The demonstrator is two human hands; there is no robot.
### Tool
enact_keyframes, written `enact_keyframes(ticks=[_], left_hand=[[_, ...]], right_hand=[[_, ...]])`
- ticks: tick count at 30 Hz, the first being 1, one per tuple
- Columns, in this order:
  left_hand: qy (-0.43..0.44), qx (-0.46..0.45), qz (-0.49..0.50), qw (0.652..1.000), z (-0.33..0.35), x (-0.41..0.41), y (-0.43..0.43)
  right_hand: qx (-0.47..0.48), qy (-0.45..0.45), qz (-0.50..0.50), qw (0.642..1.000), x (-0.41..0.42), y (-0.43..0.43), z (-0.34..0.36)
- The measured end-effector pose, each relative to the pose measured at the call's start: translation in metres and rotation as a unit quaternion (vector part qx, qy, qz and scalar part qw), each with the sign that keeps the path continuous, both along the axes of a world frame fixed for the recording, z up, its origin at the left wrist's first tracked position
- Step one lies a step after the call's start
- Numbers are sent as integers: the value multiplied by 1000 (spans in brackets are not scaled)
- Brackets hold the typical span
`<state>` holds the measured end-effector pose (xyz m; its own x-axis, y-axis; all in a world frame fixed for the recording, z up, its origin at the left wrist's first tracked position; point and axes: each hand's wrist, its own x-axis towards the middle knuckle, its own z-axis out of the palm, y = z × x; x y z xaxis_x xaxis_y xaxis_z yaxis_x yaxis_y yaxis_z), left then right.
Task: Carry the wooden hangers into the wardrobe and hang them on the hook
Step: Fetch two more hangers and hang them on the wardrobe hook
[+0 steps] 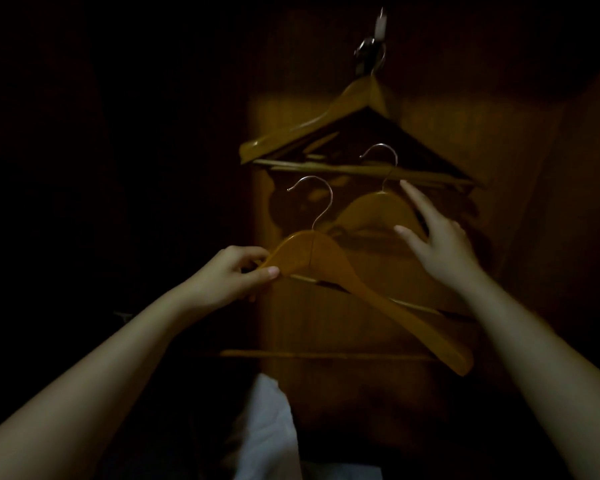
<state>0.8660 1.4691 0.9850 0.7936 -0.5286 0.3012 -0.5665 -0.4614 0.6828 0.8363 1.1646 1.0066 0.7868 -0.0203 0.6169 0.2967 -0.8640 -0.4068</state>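
Note:
Inside a dark wardrobe, my left hand (238,277) pinches the left shoulder of a wooden hanger (329,261) with a metal hook. Behind it sits a second wooden hanger (371,209), its metal hook pointing up. My right hand (437,242) is spread beside that second hanger, fingers apart near its right shoulder and holding nothing. Higher up, a bunch of wooden hangers (347,109) dangles from a small wall hook (380,27) on the wooden panel.
The lit wooden back panel (430,126) fills the centre; both sides are very dark. A horizontal wooden bar (326,355) crosses lower down. White fabric (267,427) lies at the bottom centre.

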Motion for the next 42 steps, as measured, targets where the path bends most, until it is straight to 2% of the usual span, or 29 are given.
enact_keyframes(ticks=[9,16,21,27,31,42], left_hand=[[-75,-38,0,996,94,29,-33],[-88,-68,33,993,116,52,-49],[-100,-68,65,991,124,68,-52],[-97,-59,87,990,125,78,-49],[-92,-66,84,990,127,81,-45],[-88,-75,74,990,118,78,-42]], right_hand=[[20,-109,0,994,38,-29,95],[57,-106,9,993,78,-41,140],[31,-93,-1,995,104,-35,166],[11,-51,0,999,139,-27,174],[-41,-28,-21,999,155,-24,161],[-129,-57,-125,982,147,-14,149]])
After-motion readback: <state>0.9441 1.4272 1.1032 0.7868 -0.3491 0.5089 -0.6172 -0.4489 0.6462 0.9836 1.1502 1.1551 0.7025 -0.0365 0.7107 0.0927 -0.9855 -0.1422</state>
